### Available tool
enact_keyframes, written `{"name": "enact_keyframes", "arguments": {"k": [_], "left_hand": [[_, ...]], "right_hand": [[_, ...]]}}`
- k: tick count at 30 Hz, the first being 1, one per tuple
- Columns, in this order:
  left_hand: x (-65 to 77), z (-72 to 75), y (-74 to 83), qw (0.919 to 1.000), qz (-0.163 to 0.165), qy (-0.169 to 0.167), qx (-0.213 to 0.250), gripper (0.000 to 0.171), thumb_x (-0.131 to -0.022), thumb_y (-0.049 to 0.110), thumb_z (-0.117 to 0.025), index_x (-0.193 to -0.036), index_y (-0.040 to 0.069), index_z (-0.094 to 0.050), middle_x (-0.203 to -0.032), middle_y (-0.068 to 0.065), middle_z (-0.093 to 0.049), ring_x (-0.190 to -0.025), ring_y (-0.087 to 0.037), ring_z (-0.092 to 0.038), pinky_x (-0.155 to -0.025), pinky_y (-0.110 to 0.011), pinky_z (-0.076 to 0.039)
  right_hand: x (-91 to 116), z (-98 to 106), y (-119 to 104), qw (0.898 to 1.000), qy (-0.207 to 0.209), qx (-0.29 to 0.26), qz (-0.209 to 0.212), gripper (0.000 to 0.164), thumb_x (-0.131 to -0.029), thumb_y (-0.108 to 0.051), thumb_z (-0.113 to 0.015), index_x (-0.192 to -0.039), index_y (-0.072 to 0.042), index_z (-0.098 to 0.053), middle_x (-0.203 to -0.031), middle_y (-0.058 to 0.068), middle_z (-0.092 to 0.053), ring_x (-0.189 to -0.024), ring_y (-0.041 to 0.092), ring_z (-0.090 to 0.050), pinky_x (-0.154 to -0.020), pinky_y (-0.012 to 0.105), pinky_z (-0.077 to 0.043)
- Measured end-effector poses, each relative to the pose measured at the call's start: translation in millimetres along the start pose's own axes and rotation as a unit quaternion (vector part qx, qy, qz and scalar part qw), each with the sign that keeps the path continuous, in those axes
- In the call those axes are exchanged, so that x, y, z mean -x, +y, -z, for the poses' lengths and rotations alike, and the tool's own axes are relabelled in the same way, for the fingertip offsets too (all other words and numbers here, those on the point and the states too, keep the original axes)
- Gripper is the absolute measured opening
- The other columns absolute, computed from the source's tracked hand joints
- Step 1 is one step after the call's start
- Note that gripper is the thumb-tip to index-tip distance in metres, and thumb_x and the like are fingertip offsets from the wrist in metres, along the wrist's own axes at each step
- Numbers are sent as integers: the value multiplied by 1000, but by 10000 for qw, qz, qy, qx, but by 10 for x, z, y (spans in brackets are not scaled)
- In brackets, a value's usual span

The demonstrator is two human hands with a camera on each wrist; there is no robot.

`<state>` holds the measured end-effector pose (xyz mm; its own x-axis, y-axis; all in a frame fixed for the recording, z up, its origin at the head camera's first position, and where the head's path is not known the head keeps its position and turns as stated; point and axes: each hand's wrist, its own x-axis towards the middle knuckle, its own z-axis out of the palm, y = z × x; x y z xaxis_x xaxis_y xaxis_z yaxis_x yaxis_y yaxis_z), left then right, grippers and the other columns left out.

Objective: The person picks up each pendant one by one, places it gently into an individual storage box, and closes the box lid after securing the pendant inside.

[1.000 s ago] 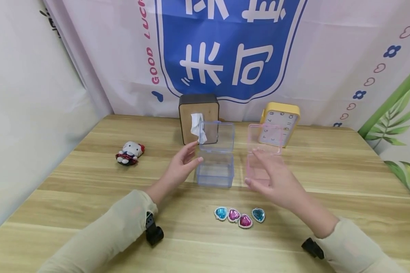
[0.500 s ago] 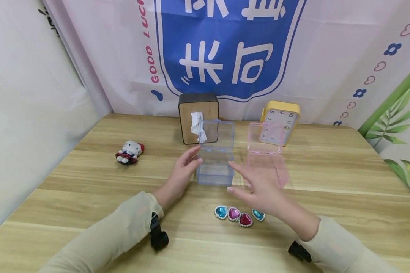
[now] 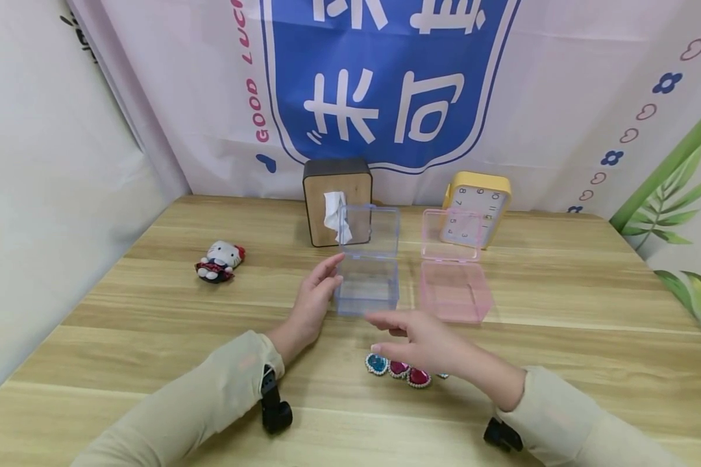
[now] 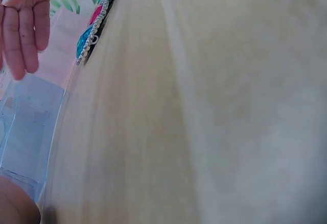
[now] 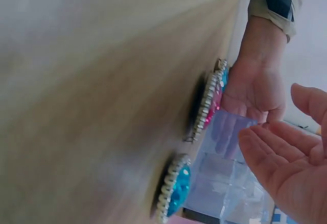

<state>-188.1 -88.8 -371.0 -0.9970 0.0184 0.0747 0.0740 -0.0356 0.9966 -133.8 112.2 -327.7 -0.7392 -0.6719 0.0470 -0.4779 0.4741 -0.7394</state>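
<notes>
A clear blue plastic box (image 3: 367, 306) stands with its lid raised at the middle of the table. At its left wall rests my left hand (image 3: 314, 301), fingers extended along the side. My right hand (image 3: 426, 336) hovers in front of the boxes, fingers stretched and holding nothing. Beneath it lie heart-shaped gems with beaded rims: a blue gem (image 3: 376, 364), a pink gem (image 3: 398, 370), a deep pink gem (image 3: 418, 377) and another blue gem (image 5: 179, 189), mostly covered by the hand in the head view. A clear pink box (image 3: 457, 305), lid also up, stands to the right.
Behind the boxes are a wooden-faced tissue box (image 3: 350, 201) and a yellow clock (image 3: 478, 207). A small cat doll (image 3: 219, 261) sits at the left of the wooden table (image 3: 152, 337). A printed cloth (image 3: 210, 97) hangs at the back.
My right hand has left the pink box and come left and nearer, over the gems. My left hand has barely shifted beside the blue box.
</notes>
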Motion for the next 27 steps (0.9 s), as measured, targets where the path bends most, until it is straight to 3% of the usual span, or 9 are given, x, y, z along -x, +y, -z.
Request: {"name": "enact_keyframes", "arguments": {"k": [10,19,27], "left_hand": [[11,-9,-22,9999,-62,-58,111,46,-87,0,-46,-133,2,-46,-147,-10,-36,-137,-26,-28,-115,-39,-23],[0,-25,-49,9997,-143,-113,177,51,-84,-6,-47,-135,1,-43,-148,-12,-32,-139,-25,-24,-116,-35,-20],[-1,-34,-55,9995,-166,-143,208,55,-82,-8,-47,-136,0,-40,-149,-15,-29,-139,-26,-22,-116,-38,-19]], "right_hand": [[-86,-79,44,9988,-432,183,-167,34,-85,-20,-66,-114,-2,-64,-108,9,-68,-101,20,-63,-86,30,-54],[-112,-113,79,9975,-518,489,18,31,-79,-14,-72,-108,-4,-67,-105,5,-67,-91,13,-61,-79,20,-52],[-155,-131,154,9963,-578,632,90,28,-78,-14,-73,-105,-7,-69,-98,0,-66,-84,8,-58,-74,18,-51]]}}
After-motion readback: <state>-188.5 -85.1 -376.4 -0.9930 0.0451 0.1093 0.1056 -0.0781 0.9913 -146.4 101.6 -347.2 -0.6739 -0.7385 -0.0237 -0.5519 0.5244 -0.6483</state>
